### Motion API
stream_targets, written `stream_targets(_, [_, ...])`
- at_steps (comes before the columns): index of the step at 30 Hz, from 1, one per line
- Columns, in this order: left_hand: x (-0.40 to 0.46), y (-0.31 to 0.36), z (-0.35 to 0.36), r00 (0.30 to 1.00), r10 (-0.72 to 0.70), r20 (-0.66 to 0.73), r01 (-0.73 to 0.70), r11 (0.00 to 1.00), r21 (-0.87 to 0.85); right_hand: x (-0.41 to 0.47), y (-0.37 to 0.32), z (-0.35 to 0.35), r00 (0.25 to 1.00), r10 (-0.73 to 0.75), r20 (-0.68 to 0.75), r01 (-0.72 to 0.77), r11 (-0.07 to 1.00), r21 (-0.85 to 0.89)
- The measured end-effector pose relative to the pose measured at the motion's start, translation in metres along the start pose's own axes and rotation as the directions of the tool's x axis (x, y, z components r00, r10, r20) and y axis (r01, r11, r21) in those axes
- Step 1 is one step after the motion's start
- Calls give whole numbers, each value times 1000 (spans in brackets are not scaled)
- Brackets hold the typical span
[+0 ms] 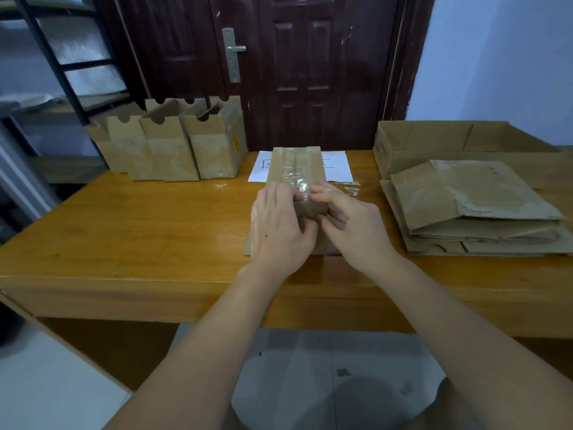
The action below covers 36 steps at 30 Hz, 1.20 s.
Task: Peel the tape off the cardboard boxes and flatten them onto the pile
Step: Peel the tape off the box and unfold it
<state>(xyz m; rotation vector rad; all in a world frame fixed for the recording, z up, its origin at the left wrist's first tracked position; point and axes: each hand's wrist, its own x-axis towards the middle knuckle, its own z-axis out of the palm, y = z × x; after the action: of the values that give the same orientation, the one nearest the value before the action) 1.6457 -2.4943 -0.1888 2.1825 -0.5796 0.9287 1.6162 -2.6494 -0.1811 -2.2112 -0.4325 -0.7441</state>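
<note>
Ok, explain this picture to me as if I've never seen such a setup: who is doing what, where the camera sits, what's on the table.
There is no machine here. A person wears a wide-angle camera on the head, so the single picture looks forward and down along both bare arms. The left hand and right hand work together on a taped cardboard box in the middle of a wooden table, picking at the clear tape running along its top. The box partly covers a white sheet of paper. At the far left stand several untreated cardboard boxes. On the right lies a pile of flattened cardboard, with a large open shallow carton behind it. A dark door stands beyond the table.
</note>
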Motion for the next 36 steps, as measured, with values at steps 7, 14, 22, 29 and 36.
stream_targets(7, [0, -4, -3, 1000, 18, 17, -18, 1000, 16, 0, 1, -1, 1000, -12, 13, 12, 1000, -12])
stream_targets(14, [1, 0, 1, 1000, -19, 2, 19, 1000, 21, -1, 0, 0, 1000, 3, 12, -3, 1000, 3])
stream_targets(22, [2, 7, 4, 997, -75, -27, 75, 997, 33, 0, 2, 0, 1000, -18, 6, 18, 1000, -7])
stream_targets(29, [4, 12, 4, 993, -112, -20, 113, 993, 27, 1, 1, -1, 1000, -9, 10, 9, 1000, -2])
stream_targets(36, [-3, 6, -14, 999, -31, -10, 31, 1000, 6, 2, 0, -3, 999, -14, 30, 14, 1000, -27])
